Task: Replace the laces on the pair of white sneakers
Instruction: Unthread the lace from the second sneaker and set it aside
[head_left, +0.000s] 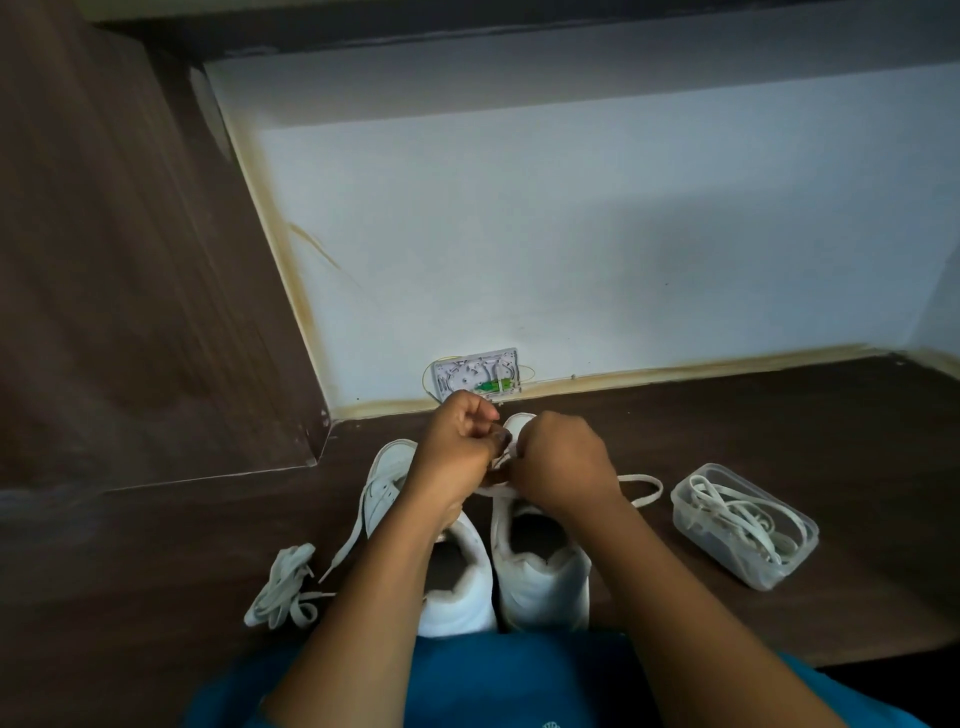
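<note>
Pinching a white lace (636, 477) with left grip (457, 447) and right grip (561, 467), both curled tight on it, knuckles close, likely to thread eyelets of the right sneaker (540, 571) directly beneath. With the left sneaker (387, 478) just left, a loose lace bundle (283, 587) farther left, a clear tub (727, 558) of laces well right, within reach on the worktop (727, 415).

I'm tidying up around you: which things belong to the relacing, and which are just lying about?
Job: left sneaker, right sneaker, lace held by left hand and right hand, loose lace bundle, tub holding laces.
Lying about: wall box.
</note>
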